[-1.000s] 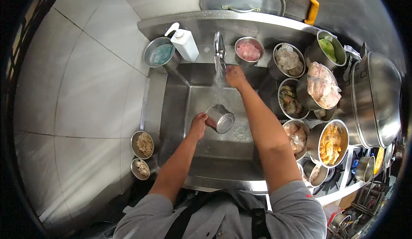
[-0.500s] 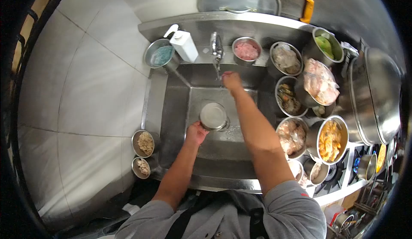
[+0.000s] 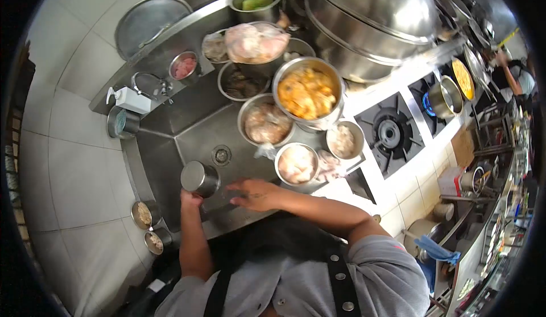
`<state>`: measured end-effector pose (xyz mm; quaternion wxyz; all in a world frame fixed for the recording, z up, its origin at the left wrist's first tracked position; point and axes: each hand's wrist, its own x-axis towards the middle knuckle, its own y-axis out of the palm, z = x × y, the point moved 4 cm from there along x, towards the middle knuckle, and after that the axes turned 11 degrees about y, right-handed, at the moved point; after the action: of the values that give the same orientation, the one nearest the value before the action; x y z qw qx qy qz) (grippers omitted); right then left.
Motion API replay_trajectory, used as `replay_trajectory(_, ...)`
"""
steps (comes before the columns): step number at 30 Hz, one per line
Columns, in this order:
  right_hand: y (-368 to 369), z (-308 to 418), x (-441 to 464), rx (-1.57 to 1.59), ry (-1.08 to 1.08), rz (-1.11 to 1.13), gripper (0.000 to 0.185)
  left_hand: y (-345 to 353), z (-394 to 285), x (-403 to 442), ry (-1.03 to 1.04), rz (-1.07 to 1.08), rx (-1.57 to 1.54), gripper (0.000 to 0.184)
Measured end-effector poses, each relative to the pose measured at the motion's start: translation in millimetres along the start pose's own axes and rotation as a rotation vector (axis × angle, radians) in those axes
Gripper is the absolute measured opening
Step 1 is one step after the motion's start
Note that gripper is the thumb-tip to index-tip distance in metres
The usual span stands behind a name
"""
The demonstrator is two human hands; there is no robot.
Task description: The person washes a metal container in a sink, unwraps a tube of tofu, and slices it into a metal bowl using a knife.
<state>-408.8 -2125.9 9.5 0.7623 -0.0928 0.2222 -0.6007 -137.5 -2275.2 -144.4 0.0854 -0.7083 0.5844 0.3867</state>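
My left hand (image 3: 191,198) grips a small round metal pot (image 3: 208,180) by its lower edge, over the left part of the sink. The pot is tilted, with a flat round face turned up towards me that looks like its base. To the right of it, my right hand (image 3: 253,195) is held over the front of the sink with fingers apart and nothing in them. A gap separates those fingers from the pot. Beyond both hands lies the steel sink (image 3: 196,140) with its round drain (image 3: 221,155).
Metal pots of food crowd the sink's right side, among them one with orange pieces (image 3: 307,93) and one with pale meat (image 3: 297,164). A faucet (image 3: 149,81) and soap bottle (image 3: 132,100) stand at the back left. A burner (image 3: 389,133) and large steamer (image 3: 364,21) are to the right.
The view has swung to the right. My right hand has come away from the faucet back towards the front of the sink, its fingers now spread. The pot, still in my left hand, is now tilted.
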Motion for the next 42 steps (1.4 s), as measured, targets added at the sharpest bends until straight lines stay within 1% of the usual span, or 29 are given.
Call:
replay_trajectory(1,-17.9,-3.0,-31.3,0.012,0.044,-0.015,0.048,-10.1,7.9,6.0,-0.001,0.035,0.051,0.035)
replay_trajectory(3,-66.8,2.3,-97.6,0.183,0.326,0.101,0.046,-18.6,19.2,-2.9,-0.021,0.084,0.128,0.033)
replay_trajectory(5,-89.3,-26.3,-157.2,0.254,0.183,-0.242,0.042,-12.4,28.3,-17.8,-0.05,0.118,0.173,0.032)
replay_trajectory(7,-111.3,-53.2,-213.1,0.25,0.24,-0.421,0.036,-5.3,31.4,-40.2,-0.117,0.07,0.231,0.032)
replay_trajectory(8,-127.3,-57.5,-241.2,0.278,0.385,-0.451,0.035,-5.7,35.5,-48.3,-0.152,0.047,0.258,0.031)
replay_trajectory(10,-135.4,-96.9,-284.6,0.412,0.4,-0.638,0.032,-61.9,43.5,2.2,-0.111,-0.019,0.258,0.032)
replay_trajectory(11,-137.9,-116.8,-302.0,0.433,0.432,-0.697,0.033,-75.8,51.2,19.9,-0.094,-0.044,0.26,0.033)
replay_trajectory(12,-141.7,-129.1,-317.8,0.455,0.467,-0.761,0.034,-61.9,53.2,-2.4,-0.084,-0.057,0.238,0.033)
replay_trajectory(13,-147.8,-132.3,-331.0,0.418,0.529,-0.791,0.032,-48.3,50.2,-27.0,-0.077,-0.067,0.218,0.034)
replay_trajectory(15,-154.4,-143.2,-344.5,0.448,0.503,-0.834,0.032,-38.9,44.1,-45.0,-0.132,-0.109,0.308,0.033)
replay_trajectory(16,-156.1,-148.6,-347.5,0.462,0.489,-0.85,0.032,-30.5,42.9,-58.9,-0.098,-0.005,0.233,0.033)
replay_trajectory(17,-159.0,-151.7,-348.5,0.447,0.497,-0.836,0.031,-25.1,42.5,-68.3,-0.086,-0.01,0.185,0.033)
replay_trajectory(19,-167.7,-149.4,-352.3,0.326,0.581,-0.797,0.032,-29.1,44.4,-67.0,-0.075,-0.151,0.325,0.035)
replay_trajectory(20,-172.3,-149.6,-354.0,0.271,0.635,-0.761,0.034,-32.6,42.0,-61.1,-0.075,-0.146,0.33,0.035)
replay_trajectory(21,-175.3,-152.1,-357.9,0.225,0.62,-0.789,0.037,-35.0,39.6,-56.3,-0.074,-0.141,0.335,0.036)
replay_trajectory(23,-180.7,-161.2,-364.4,0.414,0.678,-0.78,0.037,-31.2,40.5,-50.5,-0.102,0.011,0.218,0.036)
replay_trajectory(25,-178.8,-177.9,-377.5,0.578,0.758,-0.773,0.038,-17.6,39.4,-60.9,-0.237,-0.042,0.202,0.036)
replay_trajectory(26,-181.1,-182.7,-386.4,0.499,0.809,-0.789,0.037,-9.1,41.3,-68.3,-0.303,-0.073,0.192,0.037)
replay_trajectory(27,-183.4,-185.7,-395.3,0.423,0.856,-0.805,0.037,-23.3,42.0,-52.2,-0.271,-0.078,0.069,0.036)
replay_trajectory(29,-186.5,-197.8,-414.0,0.281,0.935,-0.831,0.038,-26.4,38.7,-51.1,-0.224,-0.083,0.083,0.035)
replay_trajectory(31,-185.4,-214.8,-434.3,0.361,0.997,-0.845,0.038,-24.2,34.9,-51.2,-0.171,-0.084,0.092,0.034)
replay_trajectory(32,-189.3,-215.8,-438.2,0.4,1.026,-0.853,0.038,-29.0,37.5,-47.2,-0.197,-0.047,0.096,0.035)
replay_trajectory(33,-195.2,-214.2,-444.8,0.33,1.108,-0.806,0.036,-34.4,39.2,-44.2,-0.225,-0.012,0.099,0.035)
replay_trajectory(34,-195.0,-228.6,-453.8,0.27,1.1,-0.832,0.035,-35.2,42.3,-41.3,-0.251,0.021,0.103,0.036)
replay_trajectory(36,-185.0,-273.5,-482.0,0.152,1.08,-0.878,0.032,-28.2,38.5,-54.8,-0.159,-0.067,0.17,0.04)
replay_trajectory(37,-183.3,-284.2,-493.1,0.278,1.014,-0.952,0.029,-23.4,33.9,-68.8,-0.119,-0.083,0.158,0.041)
replay_trajectory(39,-178.3,-307.8,-519.5,0.323,1.17,-1.061,0.028,-16.9,27.5,-88.4,-0.049,-0.116,0.068,0.045)
replay_trajectory(40,-174.6,-320.4,-533.5,0.345,1.248,-1.112,0.028,-20.8,25.7,-88.3,0.048,-0.051,0.069,0.045)
replay_trajectory(42,-150.9,-373.0,-571.1,-0.104,1.241,-1.01,0.03,-50.7,21.9,-77.6,0.247,0.071,0.077,0.044)
